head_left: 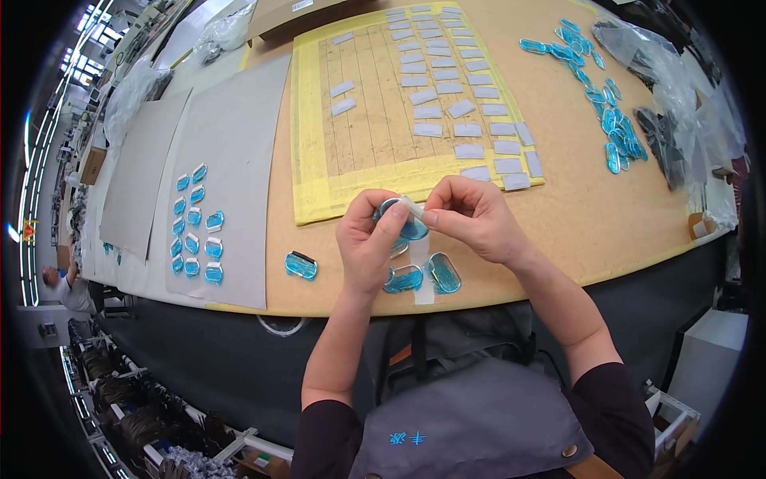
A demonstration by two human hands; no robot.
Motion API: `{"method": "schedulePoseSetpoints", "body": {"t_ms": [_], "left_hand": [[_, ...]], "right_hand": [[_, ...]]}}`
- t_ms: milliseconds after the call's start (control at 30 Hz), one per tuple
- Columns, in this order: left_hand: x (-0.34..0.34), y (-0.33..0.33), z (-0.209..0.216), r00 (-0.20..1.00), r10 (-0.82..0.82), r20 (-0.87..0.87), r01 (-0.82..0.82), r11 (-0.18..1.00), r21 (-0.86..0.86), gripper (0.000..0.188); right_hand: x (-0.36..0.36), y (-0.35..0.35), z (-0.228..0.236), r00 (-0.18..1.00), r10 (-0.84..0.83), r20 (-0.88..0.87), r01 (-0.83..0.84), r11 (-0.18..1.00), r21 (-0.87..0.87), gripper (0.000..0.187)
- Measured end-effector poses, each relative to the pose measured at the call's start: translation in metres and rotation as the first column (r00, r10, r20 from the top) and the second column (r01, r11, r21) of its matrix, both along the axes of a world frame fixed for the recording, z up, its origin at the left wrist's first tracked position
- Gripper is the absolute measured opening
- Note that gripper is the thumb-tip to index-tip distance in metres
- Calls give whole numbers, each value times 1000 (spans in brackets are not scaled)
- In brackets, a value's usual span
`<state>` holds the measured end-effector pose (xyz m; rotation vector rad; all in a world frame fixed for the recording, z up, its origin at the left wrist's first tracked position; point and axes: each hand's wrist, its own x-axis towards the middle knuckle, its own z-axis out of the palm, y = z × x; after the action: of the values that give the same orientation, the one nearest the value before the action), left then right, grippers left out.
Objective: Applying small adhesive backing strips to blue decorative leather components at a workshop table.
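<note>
Head view, observed from beside the table. The left hand (365, 243) pinches a blue oval piece (415, 227) between thumb and fingers, above the near edge of the table (574, 227). The right hand (475, 219) has thumb and forefinger closed on a pale strip (413, 207) at the piece's upper rim; whether the strip has bonded there cannot be told. Sound practice, in my judgement: steady the rim, centre the strip before pressing, fold it evenly, then press along its whole length. Fingers should stay off any sticky face. Reference: rows of blue pieces (194, 216) on the grey board (239, 144), several showing a white band along one edge. Spare strips (468, 151) lie on the yellow-edged board (319, 209), within reach.
</note>
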<state>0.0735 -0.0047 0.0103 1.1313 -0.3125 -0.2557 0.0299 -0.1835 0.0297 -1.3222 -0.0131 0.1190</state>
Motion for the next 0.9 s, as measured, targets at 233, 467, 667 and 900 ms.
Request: {"method": "schedulePoseSetpoints", "body": {"t_ms": [233,467,667,900], "left_hand": [[0,4,6,990,-120,-77,120,993,-8,9],[2,0,5,982,-147,-117,144,989,-28,10],[1,2,4,985,-137,-102,136,990,-22,10],[2,5,6,965,-211,-154,202,977,-70,10]], "right_hand": [[-2,-2,3,998,39,-45,-43,996,-82,9],[-3,1,6,1000,-5,17,6,998,-58,10],[-5,5,6,993,-73,97,82,993,-87,11],[-3,1,1,995,96,10,-95,992,-81,12]]}}
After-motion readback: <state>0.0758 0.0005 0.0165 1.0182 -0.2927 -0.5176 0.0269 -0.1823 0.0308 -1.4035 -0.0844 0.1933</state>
